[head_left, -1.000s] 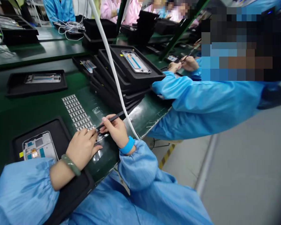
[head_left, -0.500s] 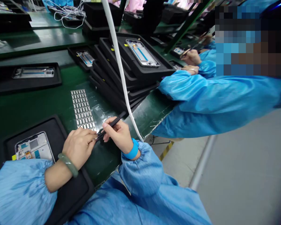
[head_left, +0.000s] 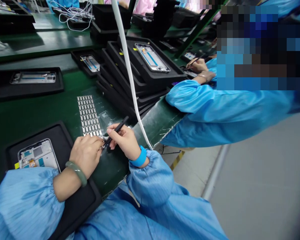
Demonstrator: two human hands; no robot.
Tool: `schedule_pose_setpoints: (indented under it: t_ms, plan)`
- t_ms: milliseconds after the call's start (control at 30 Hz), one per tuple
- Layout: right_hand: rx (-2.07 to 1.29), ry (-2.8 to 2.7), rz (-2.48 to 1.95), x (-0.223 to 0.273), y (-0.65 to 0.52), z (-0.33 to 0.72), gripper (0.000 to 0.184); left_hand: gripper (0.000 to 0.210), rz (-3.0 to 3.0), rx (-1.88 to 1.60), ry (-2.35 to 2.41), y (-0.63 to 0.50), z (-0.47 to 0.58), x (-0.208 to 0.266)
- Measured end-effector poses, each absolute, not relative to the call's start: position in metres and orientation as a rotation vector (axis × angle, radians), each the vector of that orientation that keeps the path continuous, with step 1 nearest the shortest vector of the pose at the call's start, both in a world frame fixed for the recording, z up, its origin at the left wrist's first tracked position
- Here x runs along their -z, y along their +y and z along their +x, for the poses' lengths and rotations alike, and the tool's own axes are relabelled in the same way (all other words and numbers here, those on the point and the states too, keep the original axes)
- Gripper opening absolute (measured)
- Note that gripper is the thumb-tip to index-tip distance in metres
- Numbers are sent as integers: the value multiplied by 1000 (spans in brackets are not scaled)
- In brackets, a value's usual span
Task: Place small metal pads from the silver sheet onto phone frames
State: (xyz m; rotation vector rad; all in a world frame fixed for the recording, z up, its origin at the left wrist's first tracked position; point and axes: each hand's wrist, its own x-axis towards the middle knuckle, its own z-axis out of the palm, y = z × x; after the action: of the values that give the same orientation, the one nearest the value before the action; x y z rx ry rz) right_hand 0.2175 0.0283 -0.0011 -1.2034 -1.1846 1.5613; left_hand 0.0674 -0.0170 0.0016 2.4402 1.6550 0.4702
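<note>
My right hand [head_left: 123, 140] grips black tweezers [head_left: 116, 131], their tips angled down to the left. Those tips meet the fingertips of my left hand [head_left: 86, 153], whose fingers are bent and pressed together; what they pinch is hidden. Just beyond the left knuckles lies a clear sheet with rows of small silvery pieces [head_left: 89, 115], its near end partly covered by the hand. Under my left forearm, a black foam tray [head_left: 62, 140] carries a silver phone frame [head_left: 43, 153] with a yellow tab, partly hidden by my sleeve.
Stacked black trays [head_left: 120, 90], the top one bearing a phone frame [head_left: 152, 58], stand behind my right hand. A white cable [head_left: 128, 71] hangs before them. Another tray [head_left: 0, 83] is at left. A co-worker's blue sleeve [head_left: 230, 103] reaches in at right, beyond the table edge.
The tweezers have tilted steeper, and my right hand has shifted slightly left. My left hand stays at the sheet's near end. The co-worker's hands have moved a little left.
</note>
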Motion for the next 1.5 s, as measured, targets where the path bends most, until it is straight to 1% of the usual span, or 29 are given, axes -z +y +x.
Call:
schedule_pose_setpoints:
  t_ms: [233, 300, 467, 533, 567, 600, 633, 733, 833, 967, 1100, 1367, 1500]
  plan:
    - [-1570, -1160, -1194, -1, 36, 216, 34, 23, 2416, -548, 1667, -17, 69, 0]
    - [-1590, -1105, -1171, -3, 41, 215, 34, 34, 2370, -587, 1696, -16, 69, 2]
    - [-1678, -952, -1123, -13, 59, 210, 24, 74, 2238, -688, 1702, -10, 69, 8]
    - [-1667, -939, -1096, -20, 64, 207, 22, 85, 2207, -734, 1659, -8, 64, 6]
    - [-1656, -930, -1076, -25, 65, 204, 21, 87, 2206, -758, 1637, -8, 61, 3]
    - [-1649, -916, -1047, -29, 64, 201, 22, 85, 2188, -796, 1620, -8, 56, -2]
    - [-1646, -902, -1009, -34, 62, 197, 23, 79, 2129, -843, 1599, -9, 49, -8]
    - [-1668, -874, -844, -49, 51, 179, 31, 53, 1680, -970, 1486, -17, 26, -29]
    - [-1676, -940, -713, -60, 37, 156, 36, 47, 1204, -1040, 1375, -31, 3, -49]
    - [-1724, -1082, -638, -70, 24, 129, 35, 46, 864, -1168, 1407, -50, -14, -63]
    - [-1742, -1238, -640, -74, 19, 111, 35, 44, 811, -1195, 1452, -62, -24, -67]
    - [-1827, -1521, -648, -75, 20, 93, 30, 31, 981, -1109, 1561, -75, -46, -56]
    - [-1946, -1542, -630, -68, 22, 90, 26, 36, 1128, -938, 1613, -81, -52, -51]
